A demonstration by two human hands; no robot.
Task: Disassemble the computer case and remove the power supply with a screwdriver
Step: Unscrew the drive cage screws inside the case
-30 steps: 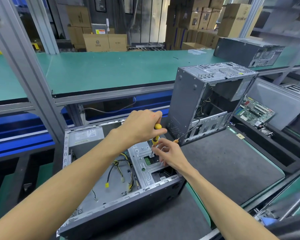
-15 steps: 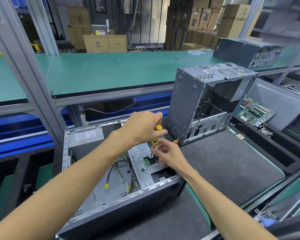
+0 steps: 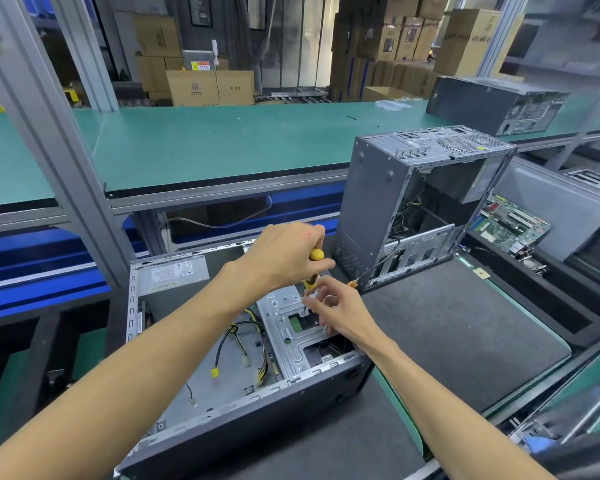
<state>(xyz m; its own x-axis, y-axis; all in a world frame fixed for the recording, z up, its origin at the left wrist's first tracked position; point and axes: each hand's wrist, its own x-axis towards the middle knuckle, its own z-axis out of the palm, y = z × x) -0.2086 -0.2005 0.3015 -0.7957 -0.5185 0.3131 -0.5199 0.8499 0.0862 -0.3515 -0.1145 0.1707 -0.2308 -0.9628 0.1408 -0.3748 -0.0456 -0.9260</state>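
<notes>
Left hand (image 3: 284, 254) grips the screwdriver (image 3: 311, 270); right hand (image 3: 340, 311) pinches its tip. The power supply (image 3: 177, 271), at ten o'clock, looks heavy, rigid—grasp its sides.

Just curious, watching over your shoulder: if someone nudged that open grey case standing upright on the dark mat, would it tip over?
Probably fairly easily. The upright case stands tall on a narrow base, and its open side shows it largely emptied, so it is likely light. The dark mat may grip its base, so a high push would likely tip it rather than slide it.
</notes>
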